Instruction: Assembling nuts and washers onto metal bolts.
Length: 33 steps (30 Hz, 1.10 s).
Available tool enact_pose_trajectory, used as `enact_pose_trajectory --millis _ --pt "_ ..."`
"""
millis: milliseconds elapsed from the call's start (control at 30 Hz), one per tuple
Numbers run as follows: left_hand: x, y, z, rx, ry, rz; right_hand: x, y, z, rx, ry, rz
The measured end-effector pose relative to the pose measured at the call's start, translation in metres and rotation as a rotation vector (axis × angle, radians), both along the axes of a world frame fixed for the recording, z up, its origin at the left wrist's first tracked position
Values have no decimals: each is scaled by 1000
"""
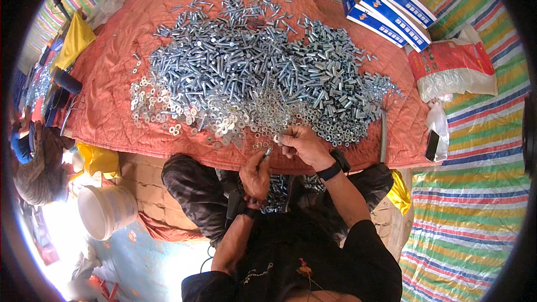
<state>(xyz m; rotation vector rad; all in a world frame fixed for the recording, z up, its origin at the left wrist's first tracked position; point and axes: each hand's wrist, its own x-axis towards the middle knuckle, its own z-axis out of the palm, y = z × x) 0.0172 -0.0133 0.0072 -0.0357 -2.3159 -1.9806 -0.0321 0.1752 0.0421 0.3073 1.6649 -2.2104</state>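
My left hand is closed around a small silver bolt, whose end sticks up past the fingertips. Just to its right, my right hand pinches a flat metal washer between thumb and fingers. The two hands are close together but apart, over the near edge of the red quilted cloth. Beyond them lie a heap of silver bolts, a heap of short metal sleeves, loose flat washers and thin small rings.
Blue and white boxes stand at the far right, beside a red and clear plastic bag. A black phone lies near the right edge. A white bucket stands at the lower left. Another person sits at the far left.
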Motion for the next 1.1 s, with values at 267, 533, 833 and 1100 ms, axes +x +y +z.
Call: enact_pose_trajectory --millis 267,533,833,1100 --pt "-5 9 -3 -147 192 -46 18 3 11 80 -139 98" --pt "-2 12 10 -221 204 -63 27 6 12 20 -70 2" --pt "-3 13 8 -170 216 -117 30 6 8 248 -17 -27" --pt "4 28 2 16 27 -144 38 77 -26 1129 543 -178"
